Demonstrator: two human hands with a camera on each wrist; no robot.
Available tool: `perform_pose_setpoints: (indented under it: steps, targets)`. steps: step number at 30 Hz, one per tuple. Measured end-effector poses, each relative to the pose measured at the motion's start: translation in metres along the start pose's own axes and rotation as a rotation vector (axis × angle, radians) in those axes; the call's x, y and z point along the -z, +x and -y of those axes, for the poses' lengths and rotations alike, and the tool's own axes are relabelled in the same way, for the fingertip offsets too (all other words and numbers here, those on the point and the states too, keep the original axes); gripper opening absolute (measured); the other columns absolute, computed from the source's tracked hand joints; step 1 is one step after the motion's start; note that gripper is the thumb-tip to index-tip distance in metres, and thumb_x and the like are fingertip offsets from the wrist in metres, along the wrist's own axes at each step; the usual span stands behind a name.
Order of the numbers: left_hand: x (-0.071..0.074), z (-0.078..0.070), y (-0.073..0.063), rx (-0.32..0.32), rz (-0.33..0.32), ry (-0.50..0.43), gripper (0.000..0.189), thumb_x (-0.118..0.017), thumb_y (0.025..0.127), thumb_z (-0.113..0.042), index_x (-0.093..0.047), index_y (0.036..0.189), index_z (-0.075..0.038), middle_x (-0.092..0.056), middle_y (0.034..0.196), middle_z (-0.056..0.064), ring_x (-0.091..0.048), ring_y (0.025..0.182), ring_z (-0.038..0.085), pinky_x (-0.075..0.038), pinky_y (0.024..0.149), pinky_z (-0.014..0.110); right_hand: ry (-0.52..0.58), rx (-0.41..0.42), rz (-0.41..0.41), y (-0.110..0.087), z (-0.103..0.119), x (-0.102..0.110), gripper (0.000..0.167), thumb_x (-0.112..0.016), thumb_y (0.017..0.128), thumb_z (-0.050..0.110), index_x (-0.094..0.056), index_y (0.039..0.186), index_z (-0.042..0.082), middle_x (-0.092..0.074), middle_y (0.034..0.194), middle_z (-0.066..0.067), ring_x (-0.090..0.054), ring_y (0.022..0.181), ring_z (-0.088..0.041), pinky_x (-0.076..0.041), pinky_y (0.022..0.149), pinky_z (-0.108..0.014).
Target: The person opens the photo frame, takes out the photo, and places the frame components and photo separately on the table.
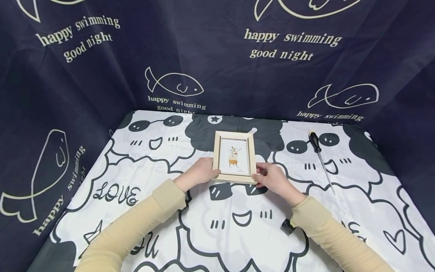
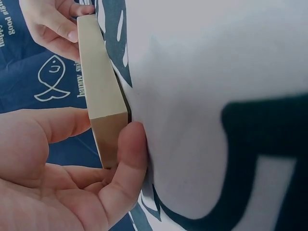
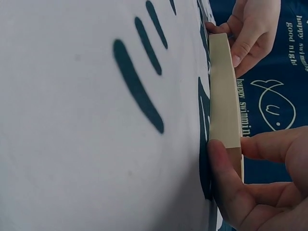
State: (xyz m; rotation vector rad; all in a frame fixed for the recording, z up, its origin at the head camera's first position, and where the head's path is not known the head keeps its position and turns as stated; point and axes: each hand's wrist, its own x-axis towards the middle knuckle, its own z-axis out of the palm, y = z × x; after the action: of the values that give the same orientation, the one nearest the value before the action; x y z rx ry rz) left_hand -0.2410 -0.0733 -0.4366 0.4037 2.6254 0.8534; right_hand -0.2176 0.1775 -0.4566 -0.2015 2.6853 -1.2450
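A light wooden picture frame (image 1: 252, 151) with a drawing of a potted plant faces up near the middle of the table. My left hand (image 1: 201, 170) pinches its lower left corner, thumb on the front edge. At the lower right corner, my right hand (image 1: 273, 177) grips the frame the same way. Seen from the left wrist, the frame's pale side (image 2: 98, 72) lies low along the cloth, fingers of the left hand (image 2: 57, 183) on both its faces. The right wrist view has the right hand's fingers (image 3: 231, 187) around the other corner.
On the right lies a screwdriver (image 1: 315, 143) with a black handle, its shaft pointing toward me. A small black cylindrical object (image 1: 287, 226) sits beside the right sleeve. A white patterned cloth (image 1: 159, 166) covers the table; dark blue curtains (image 1: 221, 75) hang behind and at the sides.
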Motion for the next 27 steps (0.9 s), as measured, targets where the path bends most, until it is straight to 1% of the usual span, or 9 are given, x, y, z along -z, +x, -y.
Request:
perform_pose_setpoints:
  steps: [5,14,18,23,27]
  targets:
    - [0.0006,0.0009,0.0002,-0.014,-0.011,0.010,0.029,-0.061,0.090,-0.022,-0.062,0.107,0.002,-0.058,0.062,0.003,-0.050,0.045,0.010,-0.041,0.040,0.020,-0.022,0.011,-0.017,-0.0004,-0.0001,0.0001,0.048,-0.066,0.084,0.006,-0.052,0.126,-0.012,-0.061,0.095,-0.020,-0.067,0.059,-0.017,-0.055,0.055,-0.025]
    - [0.0006,-0.0014,-0.0045,-0.007,-0.029,0.046,0.025,-0.061,0.090,-0.023,-0.062,0.099,0.000,-0.054,0.060,0.003,-0.047,0.045,0.011,-0.037,0.040,0.021,0.028,-0.010,-0.015,-0.0031,-0.0010,-0.0014,0.051,-0.067,0.084,0.005,-0.048,0.129,-0.013,-0.062,0.097,-0.022,-0.067,0.058,-0.017,-0.055,0.054,-0.025]
    - [-0.0010,-0.0025,-0.0074,-0.013,-0.047,0.063,0.026,-0.062,0.090,-0.023,-0.062,0.100,0.001,-0.053,0.062,0.003,-0.047,0.046,0.011,-0.037,0.041,0.022,0.040,-0.012,-0.008,-0.0046,-0.0005,-0.0023,0.051,-0.066,0.085,0.004,-0.047,0.129,-0.013,-0.063,0.098,-0.023,-0.067,0.059,-0.018,-0.055,0.055,-0.025]
    - [-0.0018,-0.0022,-0.0081,-0.026,-0.057,0.056,0.030,-0.062,0.090,-0.023,-0.061,0.106,0.002,-0.053,0.062,0.003,-0.047,0.047,0.011,-0.037,0.041,0.022,0.047,-0.001,-0.009,-0.0071,0.0006,-0.0021,0.051,-0.065,0.085,0.003,-0.047,0.128,-0.015,-0.063,0.098,-0.023,-0.067,0.059,-0.018,-0.055,0.055,-0.025]
    - [-0.0007,-0.0019,-0.0071,-0.038,-0.072,0.069,0.029,-0.062,0.090,-0.024,-0.062,0.105,0.001,-0.052,0.063,0.002,-0.046,0.048,0.011,-0.037,0.042,0.022,0.052,0.009,-0.021,-0.0073,0.0031,0.0001,0.050,-0.065,0.085,0.002,-0.048,0.128,-0.015,-0.062,0.098,-0.023,-0.067,0.060,-0.018,-0.055,0.054,-0.025]
